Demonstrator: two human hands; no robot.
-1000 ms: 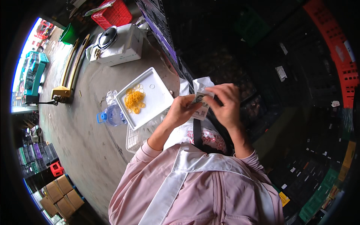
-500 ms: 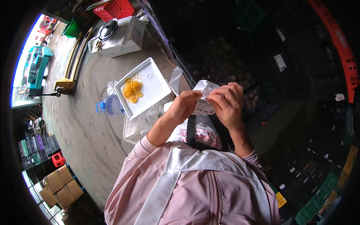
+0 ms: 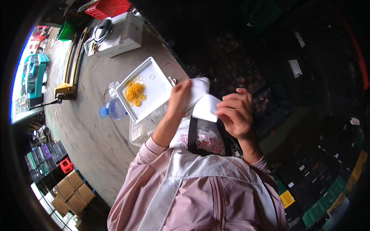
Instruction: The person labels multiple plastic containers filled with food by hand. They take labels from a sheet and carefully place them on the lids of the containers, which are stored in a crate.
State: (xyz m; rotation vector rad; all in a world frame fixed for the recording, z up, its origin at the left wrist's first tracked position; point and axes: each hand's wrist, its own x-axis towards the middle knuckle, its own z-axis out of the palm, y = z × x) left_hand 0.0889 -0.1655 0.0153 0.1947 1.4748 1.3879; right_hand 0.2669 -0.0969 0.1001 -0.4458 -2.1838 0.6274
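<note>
My left hand [image 3: 178, 99] is closed on a white paper strip [image 3: 199, 87], which sticks out to the right of its fingers. With thumb and fingertips, my right hand [image 3: 238, 112] pinches the right edge of a blank-faced white label [image 3: 206, 108]. The label overlaps the strip's lower end; whether they are still joined I cannot tell. Below both hands lies a white bag with red print [image 3: 209, 140], crossed by a dark strap. Left of my left hand stands a white tray [image 3: 158, 86] holding a heap of yellow rubber bands [image 3: 134, 91].
A white plastic basket [image 3: 138, 133] sits under the tray, beside a large clear bottle with a blue cap [image 3: 115, 109]. Dark crates [image 3: 227, 57] line the right side. Farther off are a white box [image 3: 123, 40] with a lidded pan, a yellow pallet jack [image 3: 69, 82] and cardboard boxes [image 3: 73, 190].
My hands have drawn apart, the left one moving slightly left. The label's printed side, visible before, now faces away. The strip beside the tray has moved along with my left hand.
</note>
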